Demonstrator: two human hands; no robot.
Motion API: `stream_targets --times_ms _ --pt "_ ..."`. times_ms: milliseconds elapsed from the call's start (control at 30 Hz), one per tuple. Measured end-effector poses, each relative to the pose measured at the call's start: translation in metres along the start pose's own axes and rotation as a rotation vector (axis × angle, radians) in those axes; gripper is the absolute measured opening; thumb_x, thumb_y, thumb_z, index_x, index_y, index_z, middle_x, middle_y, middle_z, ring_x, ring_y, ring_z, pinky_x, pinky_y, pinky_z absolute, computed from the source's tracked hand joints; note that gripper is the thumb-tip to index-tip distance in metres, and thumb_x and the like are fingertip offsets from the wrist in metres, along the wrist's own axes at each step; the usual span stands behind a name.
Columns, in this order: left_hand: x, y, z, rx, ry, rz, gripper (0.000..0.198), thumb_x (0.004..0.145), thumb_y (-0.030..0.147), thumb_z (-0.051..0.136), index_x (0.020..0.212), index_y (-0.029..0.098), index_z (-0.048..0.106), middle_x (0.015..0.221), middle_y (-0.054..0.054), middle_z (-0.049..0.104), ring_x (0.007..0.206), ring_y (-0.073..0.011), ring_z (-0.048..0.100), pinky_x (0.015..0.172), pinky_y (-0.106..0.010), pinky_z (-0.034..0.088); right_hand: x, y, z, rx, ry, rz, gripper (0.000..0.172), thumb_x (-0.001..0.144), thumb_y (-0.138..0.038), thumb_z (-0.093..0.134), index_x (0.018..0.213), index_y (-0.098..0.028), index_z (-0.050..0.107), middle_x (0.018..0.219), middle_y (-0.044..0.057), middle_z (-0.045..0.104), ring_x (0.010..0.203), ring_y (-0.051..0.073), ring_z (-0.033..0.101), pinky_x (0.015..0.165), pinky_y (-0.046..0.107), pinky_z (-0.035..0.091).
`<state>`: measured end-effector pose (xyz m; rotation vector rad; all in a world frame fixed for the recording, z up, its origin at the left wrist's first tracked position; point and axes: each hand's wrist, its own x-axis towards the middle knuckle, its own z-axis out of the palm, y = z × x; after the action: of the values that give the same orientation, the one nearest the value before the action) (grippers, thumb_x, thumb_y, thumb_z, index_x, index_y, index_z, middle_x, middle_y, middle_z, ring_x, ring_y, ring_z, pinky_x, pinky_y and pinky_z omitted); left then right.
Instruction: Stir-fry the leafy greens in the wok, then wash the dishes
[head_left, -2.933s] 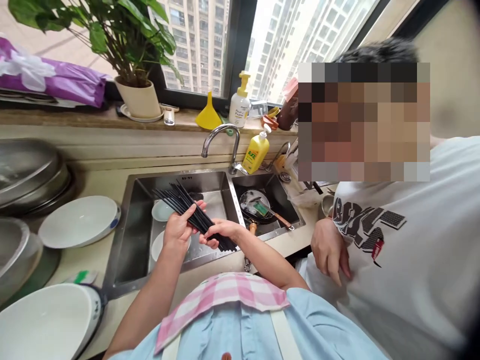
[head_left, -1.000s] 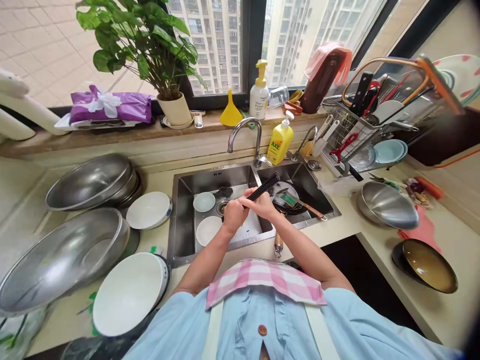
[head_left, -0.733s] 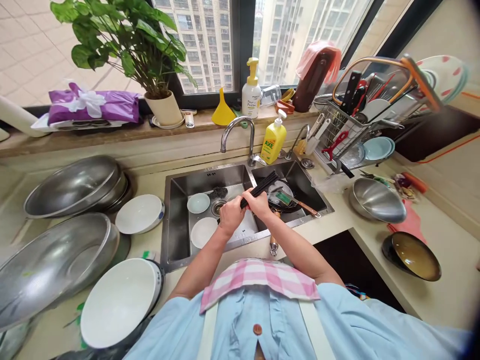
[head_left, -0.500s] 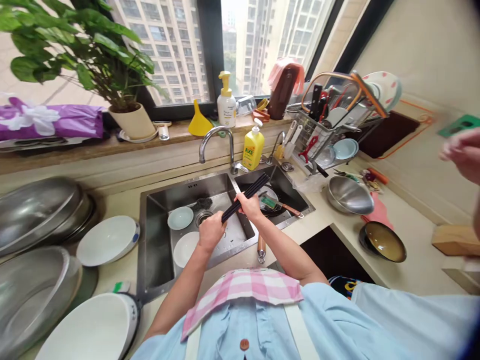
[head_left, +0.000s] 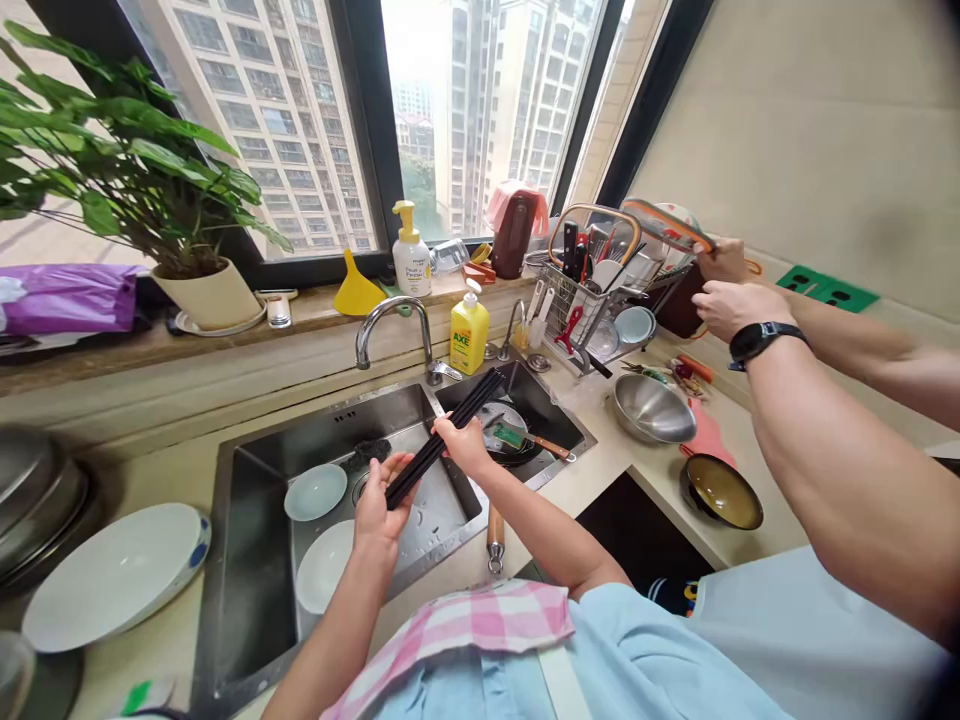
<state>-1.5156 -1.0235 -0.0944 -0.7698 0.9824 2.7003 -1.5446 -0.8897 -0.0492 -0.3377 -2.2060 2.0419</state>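
Observation:
A bundle of black chopsticks [head_left: 431,452] lies slanted across both my hands above the sink [head_left: 255,445]. My left hand [head_left: 382,505] cups its lower end, the fingers curled round it with the palm partly turned up. Higher up, my right hand [head_left: 463,443] grips the bundle near its middle. Below my left hand, a small pale bowl [head_left: 315,492] and a white bowl [head_left: 325,568] sit in the left basin beside a dark scrubber [head_left: 367,455]. The right basin holds a pan [head_left: 501,412] with a wooden-handled tool [head_left: 551,446] across it.
At right, another person's hands [head_left: 724,300] hold an orange-rimmed board [head_left: 664,222] by the dish rack [head_left: 585,310]. A faucet [head_left: 405,305] arches over the sink. A yellow soap bottle [head_left: 469,333] stands behind it. A steel bowl [head_left: 654,408] and plates [head_left: 120,570] flank the sink.
My left hand has turned its palm upward and loosened its fingers around the chopsticks. The other person's arms have reached in from the right to the board. The view has shifted.

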Motion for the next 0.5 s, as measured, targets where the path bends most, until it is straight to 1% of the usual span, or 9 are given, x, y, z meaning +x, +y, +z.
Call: stream_targets --times_ms 67,100,167,233,267,300,333,400,500 --pt "-0.005 0.0 0.002 0.087 -0.023 0.069 0.038 0.1 0.04 0.046 0.084 0.014 0.069 0.08 -0.007 0.073 0.067 -0.014 0.07 0.059 -0.024 0.058 0.001 -0.006 -0.005 -0.045 -0.05 0.024 0.019 0.074 -0.035 0.061 0.064 -0.02 0.059 0.051 -0.003 0.052 0.051 0.012 0.054 0.048 0.021 0.044" --pt "-0.007 0.0 0.0 0.168 -0.071 0.116 0.037 0.096 0.046 0.053 0.085 0.014 0.07 0.08 -0.007 0.073 0.064 -0.0146 0.069 0.053 -0.023 0.055 0.002 -0.009 -0.009 -0.059 -0.068 0.031 0.019 0.075 -0.035 0.062 0.063 -0.02 0.059 0.051 -0.002 0.052 0.051 0.012 0.054 0.047 0.021 0.044" --pt "-0.011 0.001 -0.004 0.437 -0.243 0.201 0.038 0.079 0.052 0.072 0.088 0.015 0.071 0.073 -0.004 0.07 0.053 -0.0148 0.063 0.041 -0.021 0.044 0.004 -0.016 -0.018 -0.069 -0.104 0.024 0.02 0.076 -0.036 0.063 0.064 -0.02 0.059 0.051 -0.002 0.053 0.05 0.013 0.054 0.046 0.022 0.044" --pt "-0.014 0.001 -0.009 0.765 -0.422 0.265 0.044 0.06 0.046 0.086 0.088 0.015 0.071 0.061 0.002 0.062 0.043 -0.0125 0.052 0.038 -0.021 0.034 0.006 -0.02 -0.025 -0.073 -0.172 -0.011 0.019 0.075 -0.036 0.064 0.067 -0.019 0.061 0.052 -0.001 0.055 0.048 0.012 0.053 0.045 0.022 0.043" --pt "-0.015 0.002 -0.011 0.898 -0.469 0.309 0.044 0.055 0.042 0.089 0.086 0.015 0.071 0.057 0.004 0.058 0.042 -0.0114 0.048 0.04 -0.022 0.033 0.007 -0.02 -0.026 -0.077 -0.208 -0.032 0.019 0.074 -0.037 0.066 0.068 -0.019 0.062 0.053 -0.001 0.055 0.047 0.012 0.053 0.044 0.022 0.043" --pt "-0.015 0.002 -0.013 0.995 -0.476 0.371 0.042 0.054 0.04 0.089 0.083 0.016 0.071 0.056 0.004 0.056 0.044 -0.0111 0.047 0.043 -0.022 0.033 0.007 -0.02 -0.026 -0.081 -0.237 -0.049 0.02 0.074 -0.037 0.067 0.069 -0.019 0.062 0.053 -0.001 0.056 0.047 0.012 0.052 0.043 0.022 0.042" --pt "-0.015 0.001 -0.014 1.06 -0.446 0.45 0.039 0.055 0.04 0.087 0.08 0.016 0.07 0.057 0.004 0.057 0.048 -0.0116 0.047 0.047 -0.023 0.034 0.006 -0.019 -0.025 -0.086 -0.253 -0.063 0.021 0.073 -0.039 0.068 0.07 -0.019 0.063 0.053 -0.001 0.056 0.046 0.012 0.052 0.043 0.022 0.042" --pt "-0.014 0.0 -0.016 1.142 -0.33 0.6 0.033 0.06 0.042 0.082 0.073 0.016 0.067 0.061 0.002 0.059 0.056 -0.0135 0.049 0.054 -0.024 0.035 0.002 -0.017 -0.021 -0.095 -0.237 -0.084 0.025 0.073 -0.042 0.07 0.071 -0.018 0.064 0.054 0.0 0.058 0.047 0.013 0.054 0.043 0.023 0.042" --pt "-0.012 -0.006 -0.02 1.254 -0.149 0.707 0.03 0.066 0.043 0.077 0.065 0.018 0.061 0.057 0.001 0.056 0.057 -0.014 0.046 0.057 -0.025 0.032 -0.004 -0.011 -0.013 -0.115 -0.171 -0.111 0.028 0.072 -0.045 0.07 0.072 -0.017 0.065 0.057 0.001 0.06 0.052 0.014 0.057 0.047 0.023 0.044"
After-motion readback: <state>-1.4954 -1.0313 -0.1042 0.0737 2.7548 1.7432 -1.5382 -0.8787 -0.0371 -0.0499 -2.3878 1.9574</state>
